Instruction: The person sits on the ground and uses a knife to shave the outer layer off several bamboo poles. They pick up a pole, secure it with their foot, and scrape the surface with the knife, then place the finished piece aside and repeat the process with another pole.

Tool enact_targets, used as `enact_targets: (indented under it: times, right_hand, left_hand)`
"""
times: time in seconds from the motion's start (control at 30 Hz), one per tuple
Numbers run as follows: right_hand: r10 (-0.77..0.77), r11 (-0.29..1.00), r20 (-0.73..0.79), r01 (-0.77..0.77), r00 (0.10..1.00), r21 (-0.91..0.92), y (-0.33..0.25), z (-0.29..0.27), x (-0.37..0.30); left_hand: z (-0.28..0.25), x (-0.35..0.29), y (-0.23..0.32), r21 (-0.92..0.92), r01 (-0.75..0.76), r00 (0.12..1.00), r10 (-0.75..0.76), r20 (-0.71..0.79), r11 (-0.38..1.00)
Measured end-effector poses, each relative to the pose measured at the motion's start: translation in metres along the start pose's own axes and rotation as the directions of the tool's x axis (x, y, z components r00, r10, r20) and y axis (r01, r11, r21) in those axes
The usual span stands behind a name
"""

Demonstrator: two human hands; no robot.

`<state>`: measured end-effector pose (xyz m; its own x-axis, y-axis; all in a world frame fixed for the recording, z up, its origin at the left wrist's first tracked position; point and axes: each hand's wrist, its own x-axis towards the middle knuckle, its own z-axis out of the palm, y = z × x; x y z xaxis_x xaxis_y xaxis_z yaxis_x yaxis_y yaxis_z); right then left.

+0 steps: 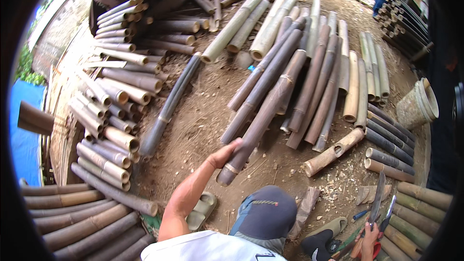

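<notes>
My left hand is closed around the near end of a dark brown bamboo pole. The pole slants up and to the right, above other cut poles. At the lower right, my right hand is closed at the handle of a machete, whose blade points away from me. Beside it, a second bladed tool with red and black on its handle lies close to the hand; whether the fingers touch it I cannot tell. A rounded dark grey cloth shape sits between my arms.
Stacked bamboo lines the left. Loose poles lie ahead on brown soil. More poles lie at the right, near a dirty white bucket. A holed bamboo piece and olive clogs are close by.
</notes>
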<state>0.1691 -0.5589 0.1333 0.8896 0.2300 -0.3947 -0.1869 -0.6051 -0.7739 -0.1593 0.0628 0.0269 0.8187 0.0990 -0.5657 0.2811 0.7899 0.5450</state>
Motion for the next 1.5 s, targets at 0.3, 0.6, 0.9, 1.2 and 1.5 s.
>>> enact_targets:
  times: [0.3,0.6,0.9,1.2,1.5]
  right_hand:
    - [0.049,0.922,-0.001,-0.046,0.999,-0.385,-0.033,0.011,-0.036]
    - [0.044,0.901,0.045,-0.020,0.998,-0.433,-0.041,0.030,-0.030]
    - [0.099,0.875,-0.005,-0.090,0.995,-0.475,-0.031,0.032,-0.048]
    - [0.096,0.885,0.071,-0.053,0.993,-0.462,-0.019,0.038,-0.035]
    - [0.068,0.920,0.030,-0.051,0.997,-0.388,0.002,0.037,-0.037]
  left_hand:
    - [-0.017,-0.103,-0.064,0.748,0.255,0.520,0.565,-0.641,0.613]
    - [-0.169,-0.096,-0.034,0.785,0.298,0.275,0.739,-0.615,0.543]
    - [-0.180,-0.134,-0.143,0.574,0.543,0.070,0.648,-0.758,0.613]
    - [-0.152,-0.094,-0.146,0.522,0.189,0.458,0.395,-0.796,0.832]
    - [-0.128,-0.073,-0.153,0.631,0.525,0.224,0.623,-0.750,0.572]
